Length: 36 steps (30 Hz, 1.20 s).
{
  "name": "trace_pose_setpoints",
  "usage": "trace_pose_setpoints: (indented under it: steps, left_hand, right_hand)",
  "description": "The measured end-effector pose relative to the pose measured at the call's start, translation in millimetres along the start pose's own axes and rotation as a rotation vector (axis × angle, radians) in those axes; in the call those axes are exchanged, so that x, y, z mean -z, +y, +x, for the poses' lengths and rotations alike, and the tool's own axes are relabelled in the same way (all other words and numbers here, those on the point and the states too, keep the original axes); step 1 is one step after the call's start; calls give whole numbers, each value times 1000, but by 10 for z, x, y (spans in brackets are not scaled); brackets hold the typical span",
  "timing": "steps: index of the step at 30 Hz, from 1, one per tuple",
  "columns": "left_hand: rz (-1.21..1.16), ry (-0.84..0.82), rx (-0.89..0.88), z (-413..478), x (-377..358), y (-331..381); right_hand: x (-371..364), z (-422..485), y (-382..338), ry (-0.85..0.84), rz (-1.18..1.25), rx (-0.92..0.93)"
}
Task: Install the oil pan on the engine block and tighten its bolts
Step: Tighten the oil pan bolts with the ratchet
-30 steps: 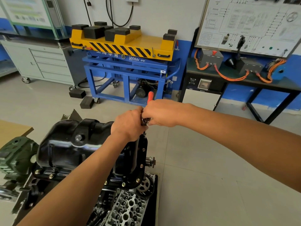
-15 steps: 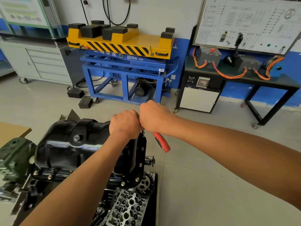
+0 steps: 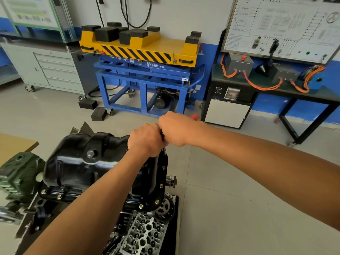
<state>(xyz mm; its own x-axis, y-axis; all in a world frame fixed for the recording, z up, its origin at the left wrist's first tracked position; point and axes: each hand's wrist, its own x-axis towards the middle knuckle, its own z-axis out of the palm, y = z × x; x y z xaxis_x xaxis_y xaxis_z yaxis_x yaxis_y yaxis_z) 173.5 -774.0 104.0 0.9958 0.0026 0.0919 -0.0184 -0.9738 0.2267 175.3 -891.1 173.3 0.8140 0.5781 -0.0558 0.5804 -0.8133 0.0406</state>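
The glossy black oil pan (image 3: 77, 159) sits on the upturned engine block (image 3: 145, 201), with bolts (image 3: 59, 196) along its flange. My left hand (image 3: 146, 139) is curled over the head of a ratchet wrench above the pan's far right edge. A thin metal shaft (image 3: 163, 150) drops from under that hand to the flange. My right hand (image 3: 177, 128) grips the wrench handle beside it; only the red handle tip (image 3: 195, 116) shows past the knuckles. The socket and the bolt under it are hidden.
A cylinder head (image 3: 145, 234) lies on the black mat in front of the block. A green casting (image 3: 18, 173) stands left, by a wooden tabletop corner (image 3: 16, 142). Across the floor stand a blue-and-yellow lift table (image 3: 143, 74), a grey drawer cabinet (image 3: 55, 70) and a wiring bench (image 3: 272, 85).
My right hand swung the red handle from pointing away, round toward me, then back out to the far right. The left hand stayed on the wrench head. The pan has not moved.
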Motion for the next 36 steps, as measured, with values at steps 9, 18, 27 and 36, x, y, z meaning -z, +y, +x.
trace_pose_setpoints:
  steps: [9, 18, 27, 36]
  left_hand:
    - [-3, -11, 18, 22, 4, 17]
    - [-14, -2, -11, -10, 23, 18]
    - [-95, -237, -20, 14, 205, 24]
    - [-538, -656, -221, 259, 453, -306]
  right_hand:
    - [-56, -72, 317, -77, -41, 215]
    - [-274, -112, 422, -3, -98, 299]
    - [-79, -133, 237, -22, -190, 171]
    - [-75, -165, 53, 19, 87, -228]
